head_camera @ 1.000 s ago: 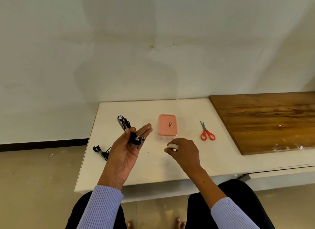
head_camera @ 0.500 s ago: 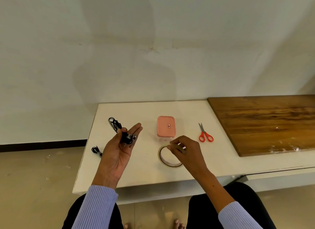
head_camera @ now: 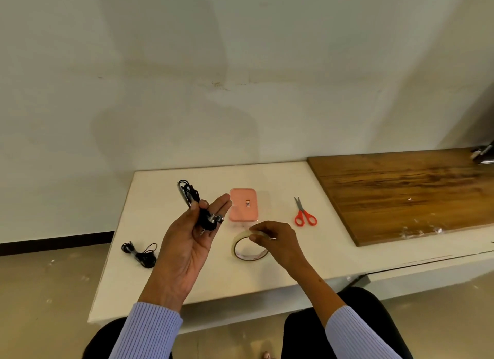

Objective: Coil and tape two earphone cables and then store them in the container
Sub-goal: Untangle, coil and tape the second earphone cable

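tape roll (head_camera: 248, 245) now uncovered beside right hand (head_camera: 278, 242)

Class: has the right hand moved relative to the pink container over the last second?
Yes. The right hand has drawn back toward the person from the container, uncovering the tape roll whose rim it pinches.

Materials and finishes across a matt white tabletop (head_camera: 165, 283).

A smooth, matt white surface is presented by the tabletop, against which a varnished brown wooden board (head_camera: 406, 195) with dark, streaked grain and a faint sheen is laid. The small rectangular container is closed by a salmon-pink plastic lid (head_camera: 243, 205), smooth and dull. Glossy red plastic handles and bare grey metal blades are shown by the scissors (head_camera: 304, 214). A translucent, shiny film is seen on the clear roll of adhesive tape (head_camera: 247, 247). The coiled black earphone cable (head_camera: 190, 194) looks rubbery and slightly glossy, with polished metal earbud housings; a second black cable bundle (head_camera: 140, 253) looks alike. Ribbed lavender knit cloth forms the sleeves (head_camera: 149, 332). The wall is matt, stained plaster.
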